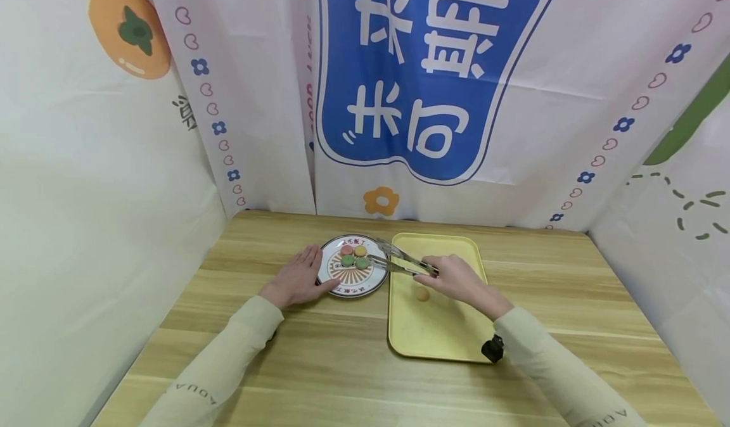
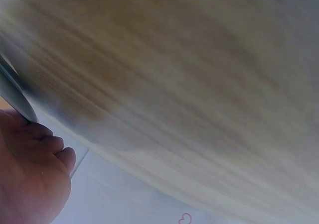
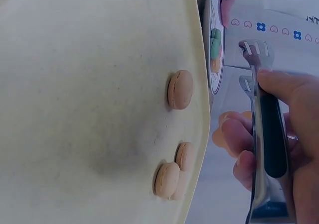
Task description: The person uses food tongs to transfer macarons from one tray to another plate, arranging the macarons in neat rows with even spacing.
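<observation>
My left hand [image 1: 299,278] rests at the left side of a white patterned plate [image 1: 373,279], fingers extended along its rim and thumb over its front edge. Pink [image 1: 347,249], yellow [image 1: 360,251] and green macarons [image 1: 362,263] sit grouped on the plate. Metal tongs [image 1: 397,251] with dark grips are held in my right hand [image 1: 456,278]. Their two tips are apart, over the plate's right side close to the macarons, with nothing between them. Below that hand lies a yellow tray [image 1: 439,341]; the right wrist view shows several light-brown macarons [image 3: 180,89] on it.
Plate and tray stand side by side on a wood-grain table [image 1: 319,376]. A printed cloth [image 1: 274,129] hangs behind the table's far edge, and white printed sheets close off both sides. A black device [image 1: 493,348] is at the right wrist.
</observation>
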`<state>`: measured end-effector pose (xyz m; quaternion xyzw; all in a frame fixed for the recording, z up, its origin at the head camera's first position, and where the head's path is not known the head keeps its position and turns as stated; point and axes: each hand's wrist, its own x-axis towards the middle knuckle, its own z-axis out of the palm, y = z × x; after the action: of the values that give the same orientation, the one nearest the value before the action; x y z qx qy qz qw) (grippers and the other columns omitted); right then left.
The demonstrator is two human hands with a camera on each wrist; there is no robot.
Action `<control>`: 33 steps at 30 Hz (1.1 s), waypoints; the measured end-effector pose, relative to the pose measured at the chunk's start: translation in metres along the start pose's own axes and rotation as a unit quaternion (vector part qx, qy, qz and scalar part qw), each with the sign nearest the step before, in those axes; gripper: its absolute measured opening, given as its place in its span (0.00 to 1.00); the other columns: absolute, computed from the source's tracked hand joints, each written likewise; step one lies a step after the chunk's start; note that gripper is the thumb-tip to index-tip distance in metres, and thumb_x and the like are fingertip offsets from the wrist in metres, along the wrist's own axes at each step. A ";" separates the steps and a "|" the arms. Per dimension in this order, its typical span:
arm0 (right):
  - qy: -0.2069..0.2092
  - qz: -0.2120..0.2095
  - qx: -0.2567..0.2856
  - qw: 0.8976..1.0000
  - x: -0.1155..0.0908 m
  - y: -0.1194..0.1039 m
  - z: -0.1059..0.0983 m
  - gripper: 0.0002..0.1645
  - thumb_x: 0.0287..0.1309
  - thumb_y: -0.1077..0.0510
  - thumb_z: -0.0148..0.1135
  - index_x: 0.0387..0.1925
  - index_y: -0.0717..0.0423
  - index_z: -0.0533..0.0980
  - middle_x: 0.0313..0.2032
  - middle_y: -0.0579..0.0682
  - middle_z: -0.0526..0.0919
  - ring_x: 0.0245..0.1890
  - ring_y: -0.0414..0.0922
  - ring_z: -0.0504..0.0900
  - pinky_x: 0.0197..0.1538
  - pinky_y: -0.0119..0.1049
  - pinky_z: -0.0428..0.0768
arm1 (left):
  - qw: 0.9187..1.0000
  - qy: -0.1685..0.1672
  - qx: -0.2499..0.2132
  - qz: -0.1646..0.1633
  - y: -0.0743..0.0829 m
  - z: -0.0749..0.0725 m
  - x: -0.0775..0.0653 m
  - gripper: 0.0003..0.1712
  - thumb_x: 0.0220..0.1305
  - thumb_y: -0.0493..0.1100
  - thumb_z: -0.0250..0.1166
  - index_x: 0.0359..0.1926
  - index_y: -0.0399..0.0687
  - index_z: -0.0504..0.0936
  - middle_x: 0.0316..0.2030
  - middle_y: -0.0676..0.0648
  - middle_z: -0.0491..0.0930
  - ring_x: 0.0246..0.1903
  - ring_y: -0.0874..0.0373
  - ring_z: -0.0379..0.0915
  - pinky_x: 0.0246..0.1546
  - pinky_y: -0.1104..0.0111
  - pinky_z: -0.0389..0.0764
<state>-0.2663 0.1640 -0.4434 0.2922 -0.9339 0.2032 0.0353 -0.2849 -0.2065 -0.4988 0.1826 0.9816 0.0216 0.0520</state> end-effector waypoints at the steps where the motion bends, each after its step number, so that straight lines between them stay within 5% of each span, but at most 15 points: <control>1: 0.001 0.000 -0.001 1.000 -0.002 0.000 -0.001 0.21 0.62 0.45 0.65 0.45 0.58 0.81 0.16 0.39 0.72 0.13 0.33 0.61 0.19 0.26 0.61 | 1.000 0.000 0.003 0.001 0.000 0.000 0.000 0.61 0.64 0.79 0.38 0.75 0.30 0.47 0.75 0.31 0.46 0.76 0.39 0.42 0.77 0.51 0.50; 10: 0.009 0.003 0.002 1.000 -0.020 0.007 -0.010 0.24 0.62 0.45 0.65 0.50 0.59 0.81 0.18 0.38 0.75 0.14 0.31 0.62 0.19 0.25 0.62 | 1.000 0.004 0.002 0.002 0.000 0.001 0.001 0.62 0.63 0.80 0.38 0.75 0.30 0.48 0.75 0.31 0.47 0.76 0.40 0.42 0.77 0.52 0.50; 18: 0.003 -0.005 0.009 1.000 -0.035 0.011 -0.015 0.16 0.63 0.45 0.64 0.40 0.53 0.79 0.18 0.36 0.72 0.14 0.29 0.60 0.19 0.24 0.61 | 1.000 0.003 0.007 0.001 -0.001 0.003 0.001 0.62 0.63 0.81 0.37 0.75 0.30 0.47 0.75 0.32 0.47 0.76 0.40 0.42 0.77 0.52 0.50; 25: -0.011 0.031 0.016 0.999 -0.055 0.020 -0.019 0.22 0.63 0.44 0.63 0.47 0.57 0.80 0.18 0.37 0.71 0.14 0.30 0.58 0.18 0.24 0.60 | 1.000 0.002 0.011 0.004 0.000 -0.001 0.003 0.62 0.64 0.80 0.37 0.75 0.30 0.48 0.75 0.32 0.47 0.76 0.40 0.42 0.77 0.52 0.50; 33: 0.000 0.016 -0.001 1.000 -0.071 0.026 -0.018 0.17 0.61 0.45 0.66 0.42 0.54 0.81 0.19 0.35 0.73 0.13 0.28 0.60 0.16 0.23 0.62 | 1.000 0.006 0.008 0.005 -0.001 -0.001 -0.001 0.63 0.63 0.81 0.37 0.74 0.29 0.48 0.75 0.31 0.47 0.76 0.39 0.43 0.77 0.52 0.51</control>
<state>-0.2231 0.2282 -0.4498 0.2769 -0.9386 0.2031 0.0325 -0.2842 -0.2082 -0.4982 0.1878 0.9811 0.0151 0.0448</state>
